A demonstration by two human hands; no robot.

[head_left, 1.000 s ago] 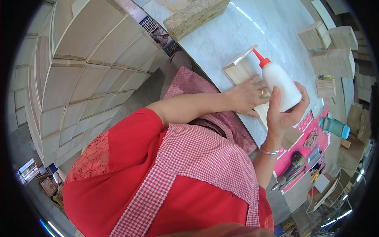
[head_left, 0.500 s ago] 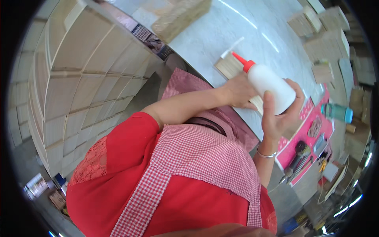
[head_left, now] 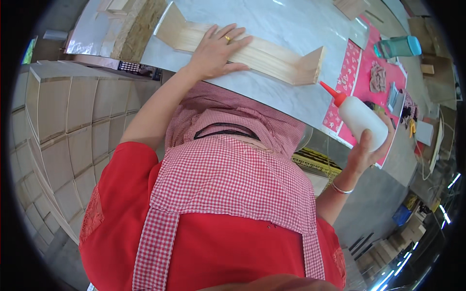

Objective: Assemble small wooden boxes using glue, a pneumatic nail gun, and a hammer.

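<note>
A pale wooden piece [head_left: 272, 58], a long board with a short upright wall at each end, lies on the light marbled table. Across its left part rests my left hand [head_left: 218, 52], fingers spread and pressed flat on the wood. My right hand [head_left: 371, 145] is wrapped round a white squeeze bottle [head_left: 361, 121] with a red pointed nozzle. The bottle is tilted, and its nozzle tip is close to the lower corner of the right end wall; whether they touch I cannot tell.
A pink patterned mat [head_left: 364, 63] covers the table's right side, bearing a teal bottle [head_left: 395, 47], a crumpled cloth [head_left: 377, 77] and small tools. A thick wooden block [head_left: 138, 31] stands at the far left. Stacked wooden boxes [head_left: 63, 116] fill the left side.
My view has swung toward the right. My left hand now lies flat on the wooden piece, which shows whole. The nozzle has moved to its right end, the bottle still in my right hand.
</note>
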